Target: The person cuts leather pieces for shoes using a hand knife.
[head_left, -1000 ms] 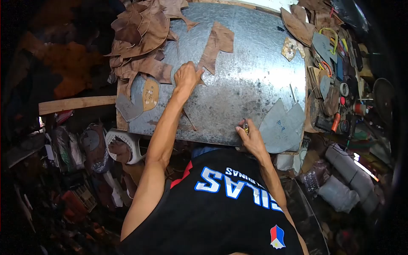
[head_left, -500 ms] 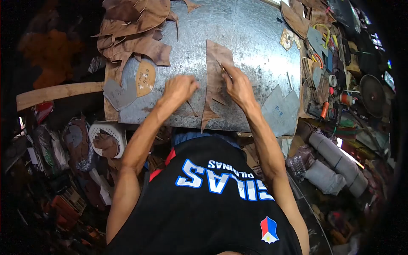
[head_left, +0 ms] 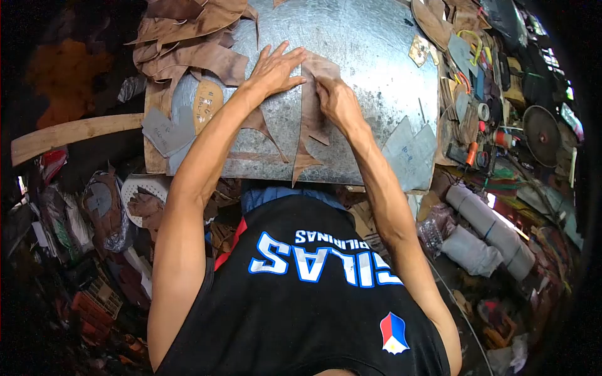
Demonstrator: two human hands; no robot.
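Observation:
A narrow strip of brown leather (head_left: 311, 109) lies lengthwise on the metal-topped table (head_left: 370, 56), its pointed lower end reaching over the front edge. My left hand (head_left: 274, 70) is flat with fingers spread, its fingertips at the strip's upper left edge. My right hand (head_left: 339, 100) is closed over the strip's right side, gripping a slim pointed knife that is mostly hidden by the fingers. Below my left forearm a dark, tapering leather offcut (head_left: 266, 130) rests on the metal.
Brown leather pieces (head_left: 188, 37) are heaped at the table's back left. A tan marked template (head_left: 207, 103) and grey templates (head_left: 168, 133) lie at left, another grey template (head_left: 411, 153) at front right. Tools, tape rolls and an orange-handled tool (head_left: 471, 155) crowd the right side.
My left hand has moved up and opened flat beside the strip's top, uncovering the offcut. My right hand has turned and shifted slightly, hiding the knife's blade. The view has shifted a little.

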